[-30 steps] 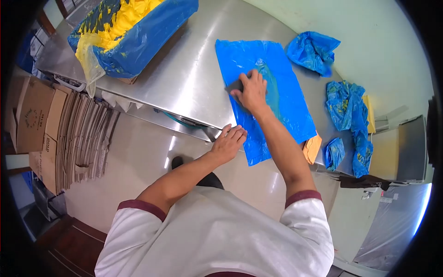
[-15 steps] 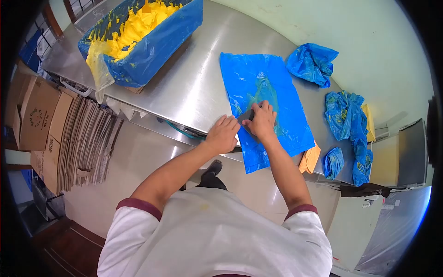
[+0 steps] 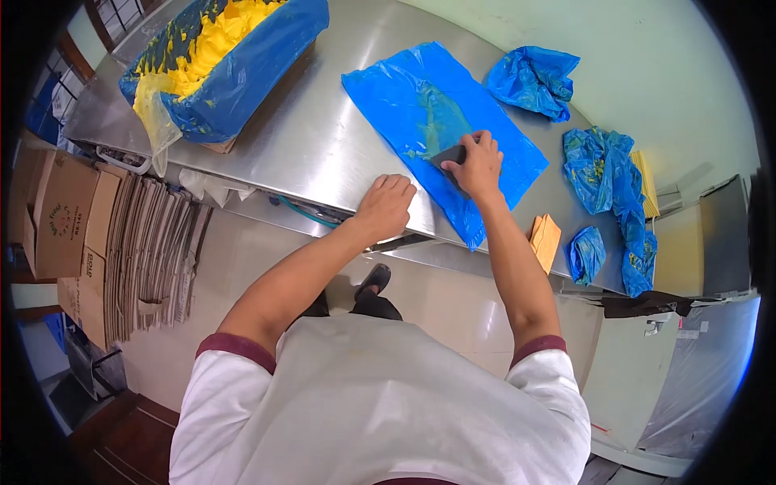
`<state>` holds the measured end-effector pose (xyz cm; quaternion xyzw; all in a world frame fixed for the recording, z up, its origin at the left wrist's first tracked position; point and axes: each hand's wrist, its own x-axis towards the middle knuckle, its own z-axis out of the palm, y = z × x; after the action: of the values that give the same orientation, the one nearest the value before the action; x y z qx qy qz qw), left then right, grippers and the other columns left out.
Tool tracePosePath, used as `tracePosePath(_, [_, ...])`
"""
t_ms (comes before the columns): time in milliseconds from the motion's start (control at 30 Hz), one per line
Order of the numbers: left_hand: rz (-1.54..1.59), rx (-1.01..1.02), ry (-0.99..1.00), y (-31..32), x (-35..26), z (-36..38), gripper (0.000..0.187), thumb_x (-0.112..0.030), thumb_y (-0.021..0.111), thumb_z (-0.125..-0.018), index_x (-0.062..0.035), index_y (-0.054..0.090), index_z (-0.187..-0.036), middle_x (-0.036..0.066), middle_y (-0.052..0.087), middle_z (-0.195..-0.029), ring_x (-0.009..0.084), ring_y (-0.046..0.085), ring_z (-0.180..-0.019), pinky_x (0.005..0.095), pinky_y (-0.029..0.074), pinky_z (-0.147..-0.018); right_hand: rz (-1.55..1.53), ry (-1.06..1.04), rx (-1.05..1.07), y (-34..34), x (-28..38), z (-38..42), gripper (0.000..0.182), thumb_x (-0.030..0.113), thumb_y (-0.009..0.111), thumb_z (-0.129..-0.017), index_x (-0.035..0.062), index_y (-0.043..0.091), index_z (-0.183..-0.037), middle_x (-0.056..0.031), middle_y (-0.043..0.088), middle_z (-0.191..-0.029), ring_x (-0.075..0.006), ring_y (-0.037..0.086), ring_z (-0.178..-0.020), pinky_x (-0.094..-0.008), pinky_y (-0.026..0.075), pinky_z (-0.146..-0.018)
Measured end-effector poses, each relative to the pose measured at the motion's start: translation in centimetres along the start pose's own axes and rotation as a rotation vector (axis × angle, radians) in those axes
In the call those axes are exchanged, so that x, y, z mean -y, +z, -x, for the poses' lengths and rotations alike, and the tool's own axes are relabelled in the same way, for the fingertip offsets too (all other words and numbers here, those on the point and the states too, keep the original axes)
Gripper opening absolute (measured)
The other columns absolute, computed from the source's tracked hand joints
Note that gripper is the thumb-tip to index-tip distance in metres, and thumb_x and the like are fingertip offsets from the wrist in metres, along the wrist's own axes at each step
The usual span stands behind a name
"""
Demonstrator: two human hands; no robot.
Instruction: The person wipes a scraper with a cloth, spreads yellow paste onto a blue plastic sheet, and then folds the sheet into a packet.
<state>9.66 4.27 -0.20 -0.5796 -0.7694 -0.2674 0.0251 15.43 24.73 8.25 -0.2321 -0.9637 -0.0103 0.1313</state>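
Observation:
A flat blue plastic bag [image 3: 388, 89] lies at a slant on the steel table, its near corner hanging at the table's front edge. A greenish-yellow smear [image 3: 443, 113] runs along its middle. My right hand [image 3: 482, 168] grips a dark flat scraper [image 3: 447, 158], which is pressed against the bag at the lower end of the smear. My left hand [image 3: 388, 205] rests on the table's front edge, left of the bag and apart from it, palm down with nothing visible in it.
A blue-lined box [image 3: 250, 89] of yellow paste stands at the back left of the steel table [image 3: 323, 121]. Crumpled blue bags [image 3: 533, 81] and a folded orange packet [image 3: 546, 241] lie on the right. Stacked flattened cardboard [image 3: 149, 250] stands on the floor, left.
The bag has turned counterclockwise on the table. My left hand has come away from the bag's edge onto the bare steel. My right hand still holds the scraper on the bag.

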Motion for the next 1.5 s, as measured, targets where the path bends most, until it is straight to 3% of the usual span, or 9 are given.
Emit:
tracePosePath(100, [0.008,-0.170,0.102,0.9,-0.2,-1.1,0.051,-0.018,0.063,-0.081,0.0025,0.055,-0.127,0.018,0.054,-0.132,0.0320,0.046,-0.131,0.0450,0.032,-0.112,-0.015,-0.066,0.022,0.0,-0.1,0.0,0.053,0.030,0.091,-0.060,0.0119,0.069,-0.104,-0.0117,0.054,-0.119,-0.0323,0.052,-0.111,-0.0471,0.042,-0.088])
tracePosePath(200, [0.016,-0.009,-0.048,2.0,1.0,-1.7,0.055,-0.021,0.061,-0.085,0.0024,0.051,-0.134,0.019,0.052,-0.138,0.0322,0.044,-0.134,0.0456,0.030,-0.115,0.011,-0.166,0.044,0.7,1.6,-0.9,0.052,0.028,0.090,-0.060,0.0115,0.068,-0.103,-0.0115,0.054,-0.119,-0.0321,0.051,-0.112,-0.0465,0.041,-0.087])
tracePosePath(500, [-0.013,-0.095,0.007,1.1,-0.1,-3.0,0.030,-0.019,0.064,-0.073,-0.0011,0.059,-0.097,0.013,0.054,-0.100,0.0294,0.052,-0.106,0.0424,0.039,-0.096,0.010,-0.204,-0.057,4.7,4.5,-3.9,0.049,0.024,0.088,-0.064,0.0111,0.066,-0.106,-0.0125,0.053,-0.120,-0.0323,0.049,-0.112,-0.0457,0.037,-0.087])
tracePosePath(600, [-0.040,-0.080,-0.002,1.3,-0.2,-3.1,0.029,-0.017,0.064,-0.072,-0.0011,0.059,-0.096,0.013,0.054,-0.099,0.0294,0.052,-0.105,0.0423,0.039,-0.096,0.024,-0.168,-0.099,4.7,4.5,-5.1,0.050,0.026,0.088,-0.064,0.0108,0.066,-0.107,-0.0129,0.054,-0.119,-0.0324,0.050,-0.111,-0.0454,0.038,-0.087])
tracePosePath(867, [0.080,-0.095,0.067,1.6,-1.6,-0.2,0.038,-0.016,0.062,-0.074,-0.0010,0.061,-0.109,0.015,0.058,-0.114,0.0298,0.054,-0.114,0.0463,0.038,-0.104,-0.015,-0.119,0.181,0.3,3.2,0.5,0.050,0.028,0.088,-0.065,0.0104,0.068,-0.107,-0.0129,0.054,-0.118,-0.0343,0.051,-0.109,-0.0472,0.041,-0.087])
tracePosePath(1200, [-0.083,0.013,-0.027,1.7,-2.3,0.0,0.042,-0.022,0.060,-0.081,-0.0028,0.058,-0.119,0.013,0.057,-0.123,0.0264,0.051,-0.122,0.0503,0.033,-0.110,0.054,-0.187,-0.072,3.2,3.1,-2.0,0.045,0.027,0.083,-0.070,0.0109,0.066,-0.108,-0.0123,0.054,-0.116,-0.0308,0.051,-0.109,-0.0438,0.039,-0.087])
tracePosePath(1300, [-0.102,-0.049,-0.017,2.3,-2.6,0.3,0.043,-0.021,0.061,-0.079,-0.0025,0.058,-0.118,0.013,0.057,-0.123,0.0276,0.051,-0.121,0.0537,0.030,-0.111,0.007,-0.216,-0.076,0.5,2.2,-1.5,0.039,0.015,0.080,-0.072,0.0108,0.064,-0.108,-0.0127,0.057,-0.108,-0.0317,0.056,-0.101,-0.0446,0.044,-0.080])
tracePosePath(1433, [0.004,0.305,0.002,0.9,-5.3,-0.1,0.050,-0.021,0.067,-0.077,-0.0005,0.058,-0.122,0.017,0.055,-0.130,0.0315,0.048,-0.127,0.0539,0.029,-0.113,-0.086,-0.298,-0.089,-5.1,-0.3,2.1,0.036,0.003,0.069,-0.076,0.0102,0.064,-0.111,-0.0128,0.061,-0.097,-0.0317,0.060,-0.090,-0.0458,0.048,-0.076])
tracePosePath(1500, [0.078,0.134,0.213,2.7,-5.0,-0.3,0.054,-0.022,0.068,-0.076,0.0002,0.057,-0.124,0.018,0.055,-0.131,0.0325,0.047,-0.129,0.0538,0.028,-0.114,-0.148,-0.291,-0.005,-5.2,-0.9,6.0,0.040,-0.001,0.067,-0.073,0.0104,0.065,-0.111,-0.0122,0.063,-0.095,-0.0307,0.061,-0.089,-0.0453,0.047,-0.076])
